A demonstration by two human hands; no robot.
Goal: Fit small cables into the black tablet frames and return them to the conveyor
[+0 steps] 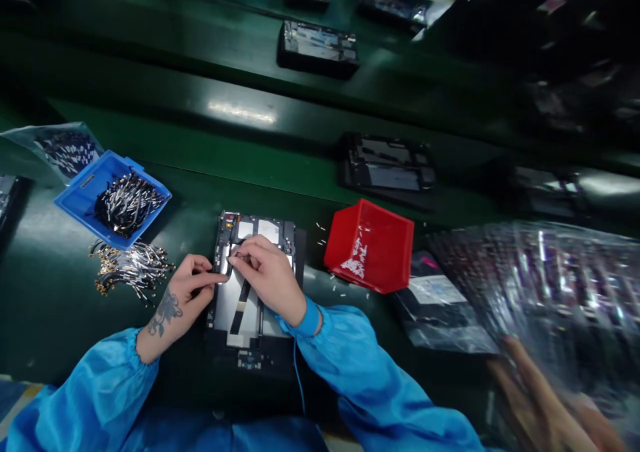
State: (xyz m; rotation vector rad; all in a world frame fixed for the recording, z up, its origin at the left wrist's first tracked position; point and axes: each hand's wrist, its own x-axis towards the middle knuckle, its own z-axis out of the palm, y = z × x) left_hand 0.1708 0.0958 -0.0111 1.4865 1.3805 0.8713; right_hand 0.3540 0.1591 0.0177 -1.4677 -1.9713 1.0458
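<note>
An opened tablet (250, 319) lies in front of me, its inside parts, silvery plates and a dark ribbon cable (240, 309) exposed. My left hand (187, 289) rests at its left edge, index finger stretched onto the frame and thumb apart, with the other fingers bent. Over the upper left of the tablet, my right hand (270, 275) has thumb and fingertips pinched together; whatever is between them is too small to make out. Left of the tablet, a pile of short cables with metal ends (133, 269) lies on the green bench.
A blue bin (80, 202) holds more cables, beside a clear bag (67, 149). Right stands a red bin (385, 259) with small white pieces, several strewn around it. Device stacks (387, 162) sit behind. Another person's hand (545, 399) holds blurred plastic packaging (555, 299) at right.
</note>
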